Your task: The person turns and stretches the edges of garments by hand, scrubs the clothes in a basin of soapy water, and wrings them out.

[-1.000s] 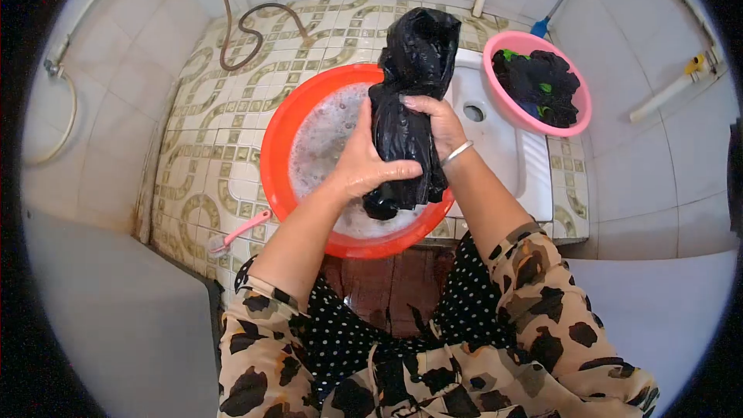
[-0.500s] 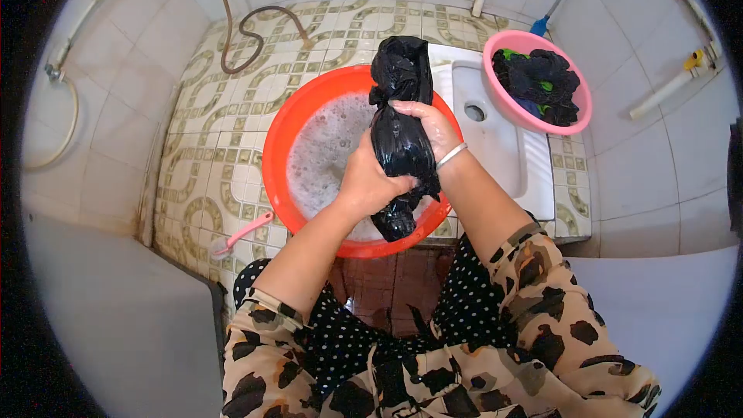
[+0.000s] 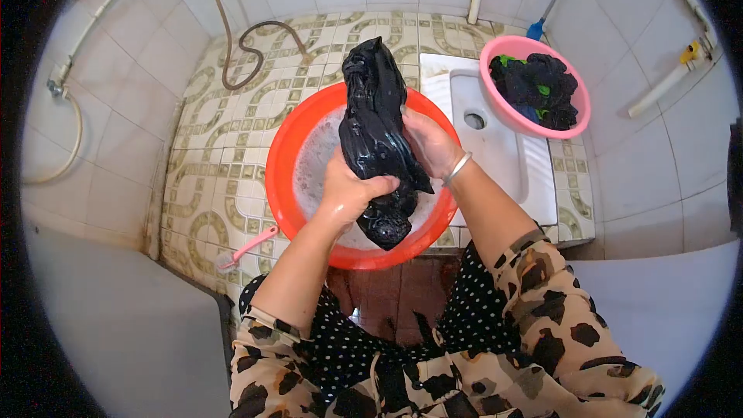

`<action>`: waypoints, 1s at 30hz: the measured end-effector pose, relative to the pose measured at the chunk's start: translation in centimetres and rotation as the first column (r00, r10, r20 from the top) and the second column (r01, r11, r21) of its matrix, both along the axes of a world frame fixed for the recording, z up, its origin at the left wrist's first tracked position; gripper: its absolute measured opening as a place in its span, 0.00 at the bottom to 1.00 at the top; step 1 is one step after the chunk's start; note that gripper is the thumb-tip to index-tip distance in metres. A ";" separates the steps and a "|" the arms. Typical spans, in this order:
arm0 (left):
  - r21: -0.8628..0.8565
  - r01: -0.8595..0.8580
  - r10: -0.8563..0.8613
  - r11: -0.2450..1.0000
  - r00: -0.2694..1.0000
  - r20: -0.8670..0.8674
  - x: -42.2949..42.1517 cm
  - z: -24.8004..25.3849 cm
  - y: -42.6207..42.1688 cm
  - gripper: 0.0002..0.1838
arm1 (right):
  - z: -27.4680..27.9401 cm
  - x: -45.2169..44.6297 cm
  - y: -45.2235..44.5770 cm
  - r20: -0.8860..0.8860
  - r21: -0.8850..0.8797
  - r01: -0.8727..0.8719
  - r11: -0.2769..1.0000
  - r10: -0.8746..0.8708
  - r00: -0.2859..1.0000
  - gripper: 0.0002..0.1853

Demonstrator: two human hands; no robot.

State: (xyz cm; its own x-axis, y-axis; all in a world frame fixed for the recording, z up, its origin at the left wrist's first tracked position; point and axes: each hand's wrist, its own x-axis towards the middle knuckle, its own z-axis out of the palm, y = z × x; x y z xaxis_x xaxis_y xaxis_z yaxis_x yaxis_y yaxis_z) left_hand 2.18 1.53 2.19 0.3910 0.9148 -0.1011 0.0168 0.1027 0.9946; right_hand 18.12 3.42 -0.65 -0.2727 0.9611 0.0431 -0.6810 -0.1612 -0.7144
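Note:
A wet, glossy black garment [image 3: 375, 128], bunched lengthwise, is held above an orange-red basin [image 3: 280, 162]. My left hand [image 3: 348, 190] grips its lower left side, with the thumb laid across the front. On the right side my right hand [image 3: 432, 143], with a pale bangle at the wrist, holds the cloth; some of its fingers are hidden behind it. Foamy water [image 3: 313, 166] fills the basin below. What kind of garment it is I cannot make out.
A pink basin [image 3: 489, 93] of dark clothes rests on the white squat toilet [image 3: 503, 162] at right. A pink brush [image 3: 251, 246] lies left of the orange-red basin. A brown hose [image 3: 251, 50] curls on the tiles behind. A blue-handled tool [image 3: 538, 27] leans at the back wall.
The garment has shifted slightly left and tilted, its top now leaning left. My right hand has slid down from its narrow, pinched upper part, and the bundle looks looser there.

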 end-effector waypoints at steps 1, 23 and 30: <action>-0.071 -0.019 0.021 0.997 0.999 0.040 -0.1 0.3 0.0 0.30 | -0.5 -0.1 0.1 0.053 0.071 0.026 0.997 -0.030 0.998 0.27; -0.066 0.018 0.006 0.998 0.940 0.341 1.2 -1.1 -1.3 0.40 | 0.5 -2.3 -0.5 0.398 0.342 0.157 0.926 -0.295 0.869 0.40; -0.533 0.139 0.088 0.835 0.922 0.378 0.3 -0.4 -0.6 0.30 | 0.3 -0.9 -1.0 0.491 0.114 0.210 0.971 -0.239 0.838 0.33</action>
